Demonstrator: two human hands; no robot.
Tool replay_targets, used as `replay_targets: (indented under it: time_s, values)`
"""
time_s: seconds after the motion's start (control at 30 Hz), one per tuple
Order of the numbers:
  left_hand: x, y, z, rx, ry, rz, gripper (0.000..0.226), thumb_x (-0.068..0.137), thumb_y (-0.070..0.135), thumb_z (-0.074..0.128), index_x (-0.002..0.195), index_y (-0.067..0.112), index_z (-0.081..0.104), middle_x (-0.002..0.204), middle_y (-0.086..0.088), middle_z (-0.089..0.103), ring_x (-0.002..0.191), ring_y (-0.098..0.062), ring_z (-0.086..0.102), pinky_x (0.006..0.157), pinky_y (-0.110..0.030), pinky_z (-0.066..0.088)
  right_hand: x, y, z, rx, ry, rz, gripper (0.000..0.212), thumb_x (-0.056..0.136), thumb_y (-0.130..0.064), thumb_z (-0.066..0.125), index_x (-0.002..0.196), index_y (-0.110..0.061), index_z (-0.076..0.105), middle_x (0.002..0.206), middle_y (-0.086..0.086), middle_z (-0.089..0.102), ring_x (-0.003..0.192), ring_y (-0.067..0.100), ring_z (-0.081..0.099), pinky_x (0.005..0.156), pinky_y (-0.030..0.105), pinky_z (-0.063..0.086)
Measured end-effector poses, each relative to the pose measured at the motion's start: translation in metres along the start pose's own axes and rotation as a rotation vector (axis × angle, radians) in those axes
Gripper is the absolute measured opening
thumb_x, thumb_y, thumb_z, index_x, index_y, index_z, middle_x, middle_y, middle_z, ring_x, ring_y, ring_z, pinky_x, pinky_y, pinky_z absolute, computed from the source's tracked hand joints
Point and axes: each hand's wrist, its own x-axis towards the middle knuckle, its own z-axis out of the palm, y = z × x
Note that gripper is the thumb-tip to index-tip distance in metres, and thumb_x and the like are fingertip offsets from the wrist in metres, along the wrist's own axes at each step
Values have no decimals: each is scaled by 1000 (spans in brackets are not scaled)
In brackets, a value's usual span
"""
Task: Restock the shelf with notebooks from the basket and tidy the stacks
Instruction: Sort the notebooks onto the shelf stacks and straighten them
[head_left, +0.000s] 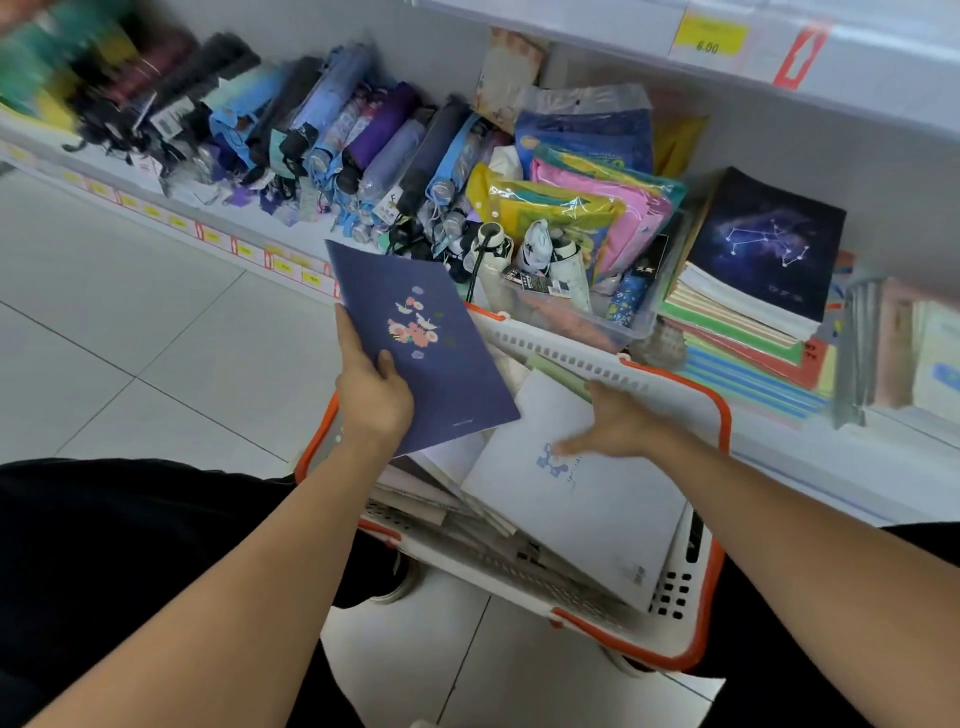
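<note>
My left hand (371, 387) grips a dark blue notebook (421, 338) with a flower print, held up over the left end of the basket. My right hand (615, 423) reaches flat and blurred over a white notebook (582, 499) lying on top of several others in the white basket with orange handles (680, 587); whether it touches the cover I cannot tell. On the shelf at the right stands a stack of notebooks (748, 317), topped by a dark one with a constellation print (763, 239).
Folded umbrellas (332, 135) fill the shelf to the left. Coloured plastic pouches (587, 192) and a clear bin (587, 312) sit between them and the notebook stack. More notebooks (904, 348) stand at the far right. An upper shelf with a yellow price label (709, 34) overhangs. Tiled floor lies at left.
</note>
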Motion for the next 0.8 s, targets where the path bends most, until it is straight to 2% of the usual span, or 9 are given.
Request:
replay_targets:
  time_s: [0.07, 0.13, 0.17, 0.3, 0.43, 0.5, 0.6, 0.7, 0.8]
  values:
    - [4, -4, -6, 60, 15, -20, 65, 103, 10, 39, 157, 25, 7, 147, -8, 46, 128, -32, 49, 96, -26, 37, 3, 14, 17, -20, -15, 22, 128, 34, -71, 87, 140, -16, 40, 146, 4, 45, 131, 24, 45, 105, 38, 43]
    - [6, -5, -10, 85, 12, -11, 65, 102, 10, 40, 156, 26, 7, 145, -11, 49, 126, -34, 50, 91, -24, 35, 13, 27, 23, -3, 38, 8, 133, 17, -81, 80, 131, -20, 49, 138, 2, 54, 123, 22, 52, 99, 40, 48]
    - [5, -4, -11, 94, 15, -2, 65, 102, 10, 40, 156, 27, 8, 142, -12, 51, 123, -34, 52, 88, -23, 34, 17, 29, 22, 26, 53, -12, 130, 17, -80, 81, 129, -21, 53, 135, 1, 57, 120, 21, 55, 98, 40, 50]
    - [2, 0, -11, 123, 59, 58, 65, 102, 9, 40, 156, 27, 9, 132, -15, 59, 112, -36, 57, 82, -25, 35, 15, 24, 17, 49, 126, -76, 101, 49, -50, 93, 137, -20, 55, 135, 2, 59, 122, 24, 55, 102, 41, 47]
    - [2, 5, -8, 141, 96, 49, 67, 102, 10, 39, 156, 28, 5, 114, -16, 64, 81, -25, 52, 73, -29, 35, 11, 22, 17, 59, 221, -52, 71, 62, -36, 91, 122, -16, 60, 124, 5, 64, 111, 27, 60, 92, 38, 50]
    - [2, 6, -10, 146, 117, 68, 69, 101, 9, 38, 156, 30, 3, 107, -12, 65, 78, -24, 51, 71, -30, 36, 4, 14, 1, -5, 231, -78, 61, 74, -34, 85, 125, -16, 57, 127, 7, 63, 112, 28, 59, 89, 37, 48]
    - [4, 13, -15, 136, 131, 167, 72, 99, 4, 38, 156, 30, 3, 129, -3, 61, 95, -23, 57, 75, -27, 38, -12, -12, -51, -119, 284, -172, 51, 86, -31, 74, 133, -23, 56, 138, 3, 58, 109, 22, 59, 90, 36, 48]
    - [8, 27, -17, 67, 122, 246, 71, 98, -1, 37, 157, 28, 9, 147, 1, 49, 120, -20, 54, 82, -22, 39, -49, -62, -109, -91, 546, -172, 26, 91, -24, 64, 114, -15, 58, 115, 13, 68, 99, 36, 61, 82, 40, 48]
    - [7, 51, -10, -92, 62, 290, 61, 98, -2, 39, 153, 22, 28, 151, 3, 43, 131, -12, 44, 99, -18, 40, -94, -115, -119, -198, 741, -285, 26, 94, -19, 53, 119, -16, 46, 101, 19, 67, 85, 44, 62, 71, 44, 50]
